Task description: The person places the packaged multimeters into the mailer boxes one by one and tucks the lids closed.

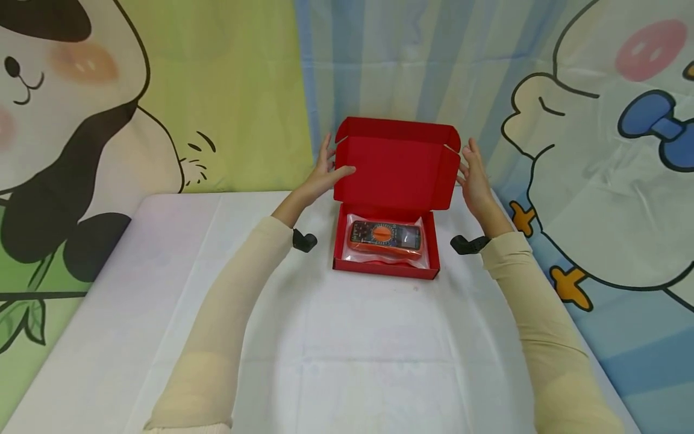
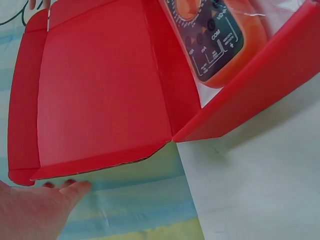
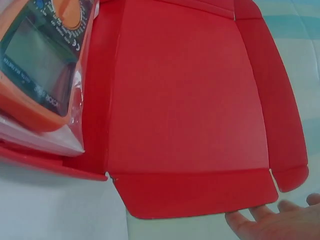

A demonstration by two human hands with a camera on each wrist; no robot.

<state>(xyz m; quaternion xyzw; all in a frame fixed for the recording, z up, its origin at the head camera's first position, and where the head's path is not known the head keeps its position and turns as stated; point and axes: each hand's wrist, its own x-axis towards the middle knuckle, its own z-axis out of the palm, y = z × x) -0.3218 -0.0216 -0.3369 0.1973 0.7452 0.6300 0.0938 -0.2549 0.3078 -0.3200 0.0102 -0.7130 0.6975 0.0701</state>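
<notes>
A red cardboard box (image 1: 386,269) sits on the table with its lid (image 1: 398,169) raised at the back. Inside lies an orange and black digital multimeter (image 1: 385,235), wrapped in a clear plastic bag (image 3: 75,137). My left hand (image 1: 323,172) is at the lid's left edge, fingers extended and the thumb overlapping the lid in the head view. On the opposite side, my right hand (image 1: 477,187) reaches up beside the lid's right flap (image 3: 200,197), its fingertips right at the flap's edge and the fingers loosely extended. Neither hand curls round the lid.
A white cloth covers the table (image 1: 368,349), whose far edge runs just behind the box. Cartoon-printed curtains (image 1: 249,90) hang behind and to the sides. A black wrist camera mount (image 1: 305,241) juts inward from the left wrist, another mount (image 1: 467,245) from the right.
</notes>
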